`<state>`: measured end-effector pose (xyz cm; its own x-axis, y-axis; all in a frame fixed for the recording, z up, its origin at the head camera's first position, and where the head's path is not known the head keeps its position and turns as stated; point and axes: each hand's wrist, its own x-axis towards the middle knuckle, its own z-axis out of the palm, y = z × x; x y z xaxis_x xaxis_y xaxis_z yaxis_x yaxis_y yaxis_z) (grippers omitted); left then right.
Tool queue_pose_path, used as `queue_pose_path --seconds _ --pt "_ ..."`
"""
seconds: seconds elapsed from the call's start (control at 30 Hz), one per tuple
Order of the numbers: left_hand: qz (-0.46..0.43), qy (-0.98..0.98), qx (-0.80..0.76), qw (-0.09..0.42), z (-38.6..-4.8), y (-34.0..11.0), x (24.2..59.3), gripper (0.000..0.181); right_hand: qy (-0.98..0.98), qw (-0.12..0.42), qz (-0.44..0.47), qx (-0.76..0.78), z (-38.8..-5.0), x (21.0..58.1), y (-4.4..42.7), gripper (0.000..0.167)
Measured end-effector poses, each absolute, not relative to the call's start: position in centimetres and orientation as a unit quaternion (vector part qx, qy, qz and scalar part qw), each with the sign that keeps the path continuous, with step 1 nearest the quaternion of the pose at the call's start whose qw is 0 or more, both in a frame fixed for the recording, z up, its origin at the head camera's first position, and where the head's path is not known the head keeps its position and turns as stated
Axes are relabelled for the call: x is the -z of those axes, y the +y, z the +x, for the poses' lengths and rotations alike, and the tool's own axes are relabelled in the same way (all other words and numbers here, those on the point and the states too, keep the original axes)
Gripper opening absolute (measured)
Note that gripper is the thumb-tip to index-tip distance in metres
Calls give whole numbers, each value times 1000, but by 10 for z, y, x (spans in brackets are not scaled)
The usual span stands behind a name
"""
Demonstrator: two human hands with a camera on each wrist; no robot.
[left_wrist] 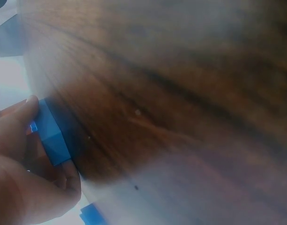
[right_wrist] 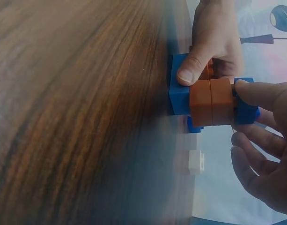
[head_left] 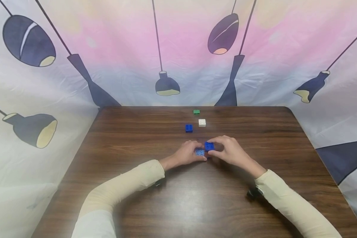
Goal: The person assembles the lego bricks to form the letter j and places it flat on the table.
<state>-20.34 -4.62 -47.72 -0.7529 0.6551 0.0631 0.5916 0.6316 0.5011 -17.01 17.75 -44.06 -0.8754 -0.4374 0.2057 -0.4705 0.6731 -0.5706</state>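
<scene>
This looks like a little booth, with cloth walls [head_left: 131, 49] at nine, twelve and three o'clock, drawn lamps [head_left: 167, 86] on them, and a brown table [head_left: 184, 201] at six.

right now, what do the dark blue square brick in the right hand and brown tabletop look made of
Dark blue square brick: likely smooth plastic, given its regular studs. Brown tabletop: wood or laminate, satin, showing streaky grain and soft glare.

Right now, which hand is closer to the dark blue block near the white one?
Left. The left hand is on the person's side of the dark blue block, not touching it; the right hand is farther away, on that side too but off to the right.
</scene>
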Motion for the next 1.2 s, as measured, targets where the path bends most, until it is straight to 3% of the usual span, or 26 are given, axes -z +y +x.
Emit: queue_pose_path --seconds 1.2 --pt "352 896 -264 55 -205 -46 479 47 -920 40 242 -306 -168 447 175 37"
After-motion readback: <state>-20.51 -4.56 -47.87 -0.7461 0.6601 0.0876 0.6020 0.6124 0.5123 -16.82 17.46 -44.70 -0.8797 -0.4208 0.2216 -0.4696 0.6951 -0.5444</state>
